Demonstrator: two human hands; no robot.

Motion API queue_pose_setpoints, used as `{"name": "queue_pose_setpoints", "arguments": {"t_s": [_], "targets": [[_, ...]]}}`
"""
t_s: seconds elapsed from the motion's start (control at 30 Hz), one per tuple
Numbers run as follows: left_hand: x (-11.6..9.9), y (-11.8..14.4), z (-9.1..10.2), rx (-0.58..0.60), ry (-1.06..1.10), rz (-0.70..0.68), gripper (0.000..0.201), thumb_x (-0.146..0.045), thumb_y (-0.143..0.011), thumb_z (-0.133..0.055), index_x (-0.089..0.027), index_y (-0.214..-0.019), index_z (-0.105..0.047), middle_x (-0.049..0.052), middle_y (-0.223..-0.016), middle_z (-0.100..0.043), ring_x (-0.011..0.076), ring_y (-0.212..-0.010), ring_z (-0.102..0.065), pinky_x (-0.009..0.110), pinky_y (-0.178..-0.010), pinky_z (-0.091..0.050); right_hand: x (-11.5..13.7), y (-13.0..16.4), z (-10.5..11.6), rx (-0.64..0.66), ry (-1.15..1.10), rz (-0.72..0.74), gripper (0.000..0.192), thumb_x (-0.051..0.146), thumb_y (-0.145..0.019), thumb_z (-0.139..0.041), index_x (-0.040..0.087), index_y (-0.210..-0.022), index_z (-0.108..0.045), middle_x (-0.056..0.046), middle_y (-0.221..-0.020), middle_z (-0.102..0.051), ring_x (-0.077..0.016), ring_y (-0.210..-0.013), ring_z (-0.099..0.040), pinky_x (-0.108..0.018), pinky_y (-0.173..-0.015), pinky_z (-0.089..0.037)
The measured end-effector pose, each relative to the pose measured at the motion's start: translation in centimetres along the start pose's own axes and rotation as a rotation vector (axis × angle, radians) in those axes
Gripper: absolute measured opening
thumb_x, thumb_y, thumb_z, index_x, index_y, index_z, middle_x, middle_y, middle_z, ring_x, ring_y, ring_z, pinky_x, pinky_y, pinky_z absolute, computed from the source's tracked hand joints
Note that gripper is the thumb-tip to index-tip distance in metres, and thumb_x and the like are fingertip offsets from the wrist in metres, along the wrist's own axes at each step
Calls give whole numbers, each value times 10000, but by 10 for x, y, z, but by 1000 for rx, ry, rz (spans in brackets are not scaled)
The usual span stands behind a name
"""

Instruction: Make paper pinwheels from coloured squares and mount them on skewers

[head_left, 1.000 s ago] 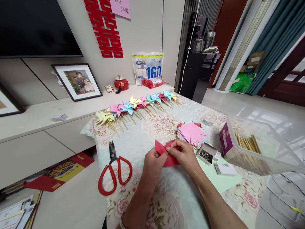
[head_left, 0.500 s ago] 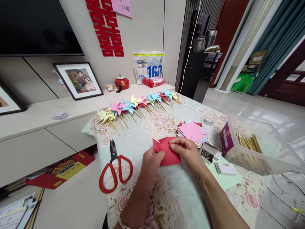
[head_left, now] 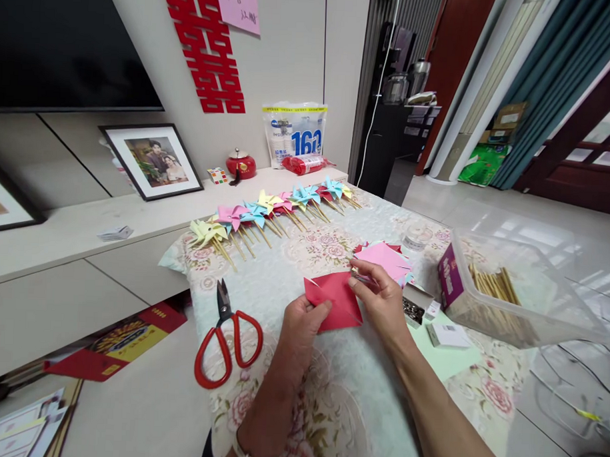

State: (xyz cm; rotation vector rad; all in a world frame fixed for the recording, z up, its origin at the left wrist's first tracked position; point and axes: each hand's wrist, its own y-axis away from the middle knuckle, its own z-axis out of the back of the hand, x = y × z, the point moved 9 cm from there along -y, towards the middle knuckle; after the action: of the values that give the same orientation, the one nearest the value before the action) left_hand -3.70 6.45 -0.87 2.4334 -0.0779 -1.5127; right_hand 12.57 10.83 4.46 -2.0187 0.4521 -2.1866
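Note:
A red paper square (head_left: pixel 336 297) with slits cut in from its corners is held over the table. My left hand (head_left: pixel 304 318) is closed on its left side, thumb on top. My right hand (head_left: pixel 380 294) is at the upper right corner, thumb and index finger bent around it; the exact contact is partly hidden. Red-handled scissors (head_left: pixel 228 339) lie to the left of my hands. Just beyond my right hand is a stack of coloured paper (head_left: pixel 384 259), pink on top. Beside that hand stands a small open box of metal fasteners (head_left: pixel 413 311).
Several paper pinwheels (head_left: pixel 254 215) on sticks line the table's far edge. At the right, a clear plastic bin (head_left: pixel 532 323) holds wooden sticks (head_left: pixel 498 286). A small white box (head_left: pixel 448 336) lies on pale green paper (head_left: pixel 455 362). A tape roll (head_left: pixel 417 236) sits behind.
My right hand has shifted slightly right along the paper, and the edge it was bending now lies flatter. My left hand keeps its hold. The view has turned slightly.

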Motion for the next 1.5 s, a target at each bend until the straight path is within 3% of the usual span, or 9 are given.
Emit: {"name": "queue_pose_setpoints", "arguments": {"t_s": [0.1,0.23,0.33,0.5,0.63,0.83,1.07,1.3,1.5], "targets": [[0,-2,6,-60,-50,-17,200,-265,-623,-789,-127,-765,-756,-3,-545,-676,112,-435,-507,224,-483,-398,15,3,3,-23,93,113,234,323,-814,-699,247,-1029,-750,-55,-1008,-697,-220,-904,-626,-344,-797,-480],[2,-5,3,-18,-111,-33,220,-276,-640,-772,-138,-811,-763,0,-579,-689,155,-510,-587,259,-562,-472,14,6,-9,98,49,11,274,375,-875,-638,210,-1071,-736,19,-632,-619,-162,-595,-570,-301,-623,-444],[3,-7,2,6,-170,-45,191,-261,-628,-771,-148,-781,-754,10,-610,-702,192,-584,-637,275,-594,-494,11,10,-22,231,8,-47,339,415,-919,-582,194,-1135,-723,43,-519,-575,-161,-521,-561,-301,-588,-435],[4,-10,-2,50,-195,-77,170,-218,-606,-772,-153,-762,-758,15,-635,-717,192,-616,-650,259,-597,-491,9,9,-26,265,60,-37,281,442,-899,-610,209,-886,-766,-1,-625,-660,-186,-652,-621,-311,-679,-459],[9,-10,-2,53,-191,-36,150,-227,-594,-784,-159,-724,-750,12,-617,-717,206,-615,-657,274,-601,-506,1,5,-20,213,64,-90,294,437,-824,-670,198,-653,-682,3,-616,-636,-158,-592,-546,-283,-591,-404],[12,-8,1,54,-141,34,189,-259,-576,-821,-149,-712,-751,8,-556,-691,177,-523,-619,272,-561,-494,-16,4,-20,195,-109,-240,179,348,-675,-771,183,-691,-703,31,-547,-611,-121,-505,-497,-256,-518,-357],[13,-1,-7,167,-88,79,291,-336,-614,-842,-129,-802,-762,50,-651,-729,184,-555,-629,280,-587,-488,-21,6,-23,220,-220,-322,196,306,-624,-805,175,-740,-716,47,-523,-603,-105,-471,-498,-253,-511,-374],[17,-6,-1,143,-174,70,323,-367,-623,-828,-114,-804,-741,26,-607,-692,118,-485,-527,211,-469,-337,-24,7,-26,257,-250,-384,178,242,-606,-762,167,-761,-716,33,-536,-649,-112,-494,-562,-249,-534,-417],[20,-9,4,109,-207,67,335,-370,-600,-834,-118,-794,-731,14,-603,-680,122,-496,-523,221,-484,-333,-31,8,-23,226,-239,-420,231,228,-559,-789,173,-777,-734,14,-614,-709,-120,-537,-594,-248,-556,-425]]}}
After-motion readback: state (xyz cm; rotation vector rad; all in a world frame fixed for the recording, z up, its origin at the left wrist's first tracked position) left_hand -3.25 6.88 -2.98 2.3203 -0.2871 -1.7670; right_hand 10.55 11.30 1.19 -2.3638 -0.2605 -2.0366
